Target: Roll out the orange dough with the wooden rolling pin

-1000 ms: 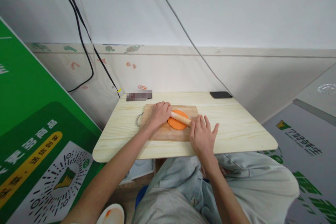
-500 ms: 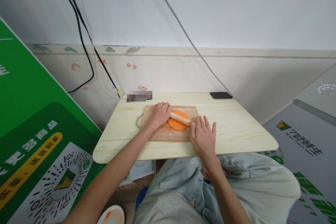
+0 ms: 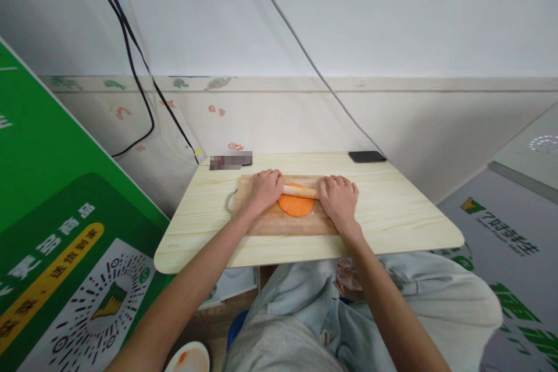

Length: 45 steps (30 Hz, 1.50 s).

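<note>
A light wooden rolling pin (image 3: 300,190) lies across the far part of a flat, round orange dough sheet (image 3: 296,206). My left hand (image 3: 267,187) is closed over the pin's left end, and my right hand (image 3: 339,197) covers its right end with the fingers bent over it. Both ends of the pin are hidden under the hands. Under the dough is a wooden cutting board (image 3: 283,226) with a metal handle (image 3: 229,201) at its left side.
The board rests on a pale wooden table (image 3: 401,221) against the wall. Along its back edge lie a dark phone (image 3: 367,157) and a blurred-out object (image 3: 231,160). A white cable (image 3: 300,40) runs down the wall. Below, at left, is a stained white dish (image 3: 189,357).
My right hand has moved away from me, swinging the rolling pin's right end forward, and its fingers now curl over the pin. My left hand stays nearly in place. More dough shows in front.
</note>
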{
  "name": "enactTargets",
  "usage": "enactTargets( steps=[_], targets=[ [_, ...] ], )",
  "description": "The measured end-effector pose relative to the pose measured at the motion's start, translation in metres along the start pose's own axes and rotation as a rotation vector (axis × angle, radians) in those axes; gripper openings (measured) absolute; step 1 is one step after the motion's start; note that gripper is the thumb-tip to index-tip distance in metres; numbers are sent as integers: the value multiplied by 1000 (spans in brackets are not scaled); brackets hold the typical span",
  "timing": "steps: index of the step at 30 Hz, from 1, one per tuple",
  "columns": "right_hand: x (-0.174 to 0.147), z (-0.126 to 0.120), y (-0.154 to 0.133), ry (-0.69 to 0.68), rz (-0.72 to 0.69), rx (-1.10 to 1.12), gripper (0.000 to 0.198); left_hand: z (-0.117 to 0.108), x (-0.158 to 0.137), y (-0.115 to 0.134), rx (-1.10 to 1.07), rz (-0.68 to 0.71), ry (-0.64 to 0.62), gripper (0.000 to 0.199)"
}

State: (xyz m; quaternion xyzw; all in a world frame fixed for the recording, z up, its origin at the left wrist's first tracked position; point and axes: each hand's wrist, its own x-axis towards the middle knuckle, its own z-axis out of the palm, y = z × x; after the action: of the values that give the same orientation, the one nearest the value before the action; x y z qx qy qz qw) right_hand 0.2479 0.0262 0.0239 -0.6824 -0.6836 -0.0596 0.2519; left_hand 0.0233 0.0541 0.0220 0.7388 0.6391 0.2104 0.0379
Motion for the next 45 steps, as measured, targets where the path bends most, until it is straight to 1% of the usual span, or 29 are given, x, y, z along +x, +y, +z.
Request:
enactTargets(
  steps=[3, 5, 8, 11, 13, 15, 20, 25, 27, 29, 31, 33, 36, 39, 45],
  targets=[
    [3, 7, 7, 136, 19, 113, 37, 2, -1, -1, -10, 4, 8, 36],
    [3, 11, 15, 182, 47, 213, 37, 3, -1, -2, -26, 0, 18, 36],
    [4, 19, 26, 172, 81, 462, 33, 4, 0, -4, -63, -19, 22, 33],
    [5, 24, 31, 171, 61, 749, 29, 5, 0, -5, -85, -26, 23, 31],
    [4, 24, 31, 185, 22, 849, 29, 5, 1, -4, -90, -29, 31, 29],
    [2, 19, 28, 178, -11, 863, 30, 5, 1, -4, -97, -38, 39, 27],
    [0, 5, 20, 80, -24, 772, 35, 2, 1, -3, -112, -54, 47, 29],
    [0, 3, 18, 17, -39, 671, 41, -1, 1, -2, -88, -85, 48, 31],
    [-1, 1, 16, 15, -57, 562, 39, -1, 1, -2, -76, -85, 52, 30],
    [0, -3, 13, -7, -82, 395, 39, 0, 1, -2, -63, -76, 44, 32],
    [2, -9, 9, -72, -92, 218, 42, 1, 2, -2, -47, -67, 33, 33],
    [4, -14, 6, -151, -85, 87, 46, 1, 2, -3, -32, -65, 30, 33],
    [7, -18, 3, -220, -57, -3, 52, 0, 3, -2, -18, -64, 30, 31],
    [2, -17, 3, -219, -22, -46, 53, -1, 3, -2, -7, -56, 21, 31],
    [-25, -14, 1, -118, -38, -66, 54, -2, 1, -2, 0, -29, 19, 32]
  ],
)
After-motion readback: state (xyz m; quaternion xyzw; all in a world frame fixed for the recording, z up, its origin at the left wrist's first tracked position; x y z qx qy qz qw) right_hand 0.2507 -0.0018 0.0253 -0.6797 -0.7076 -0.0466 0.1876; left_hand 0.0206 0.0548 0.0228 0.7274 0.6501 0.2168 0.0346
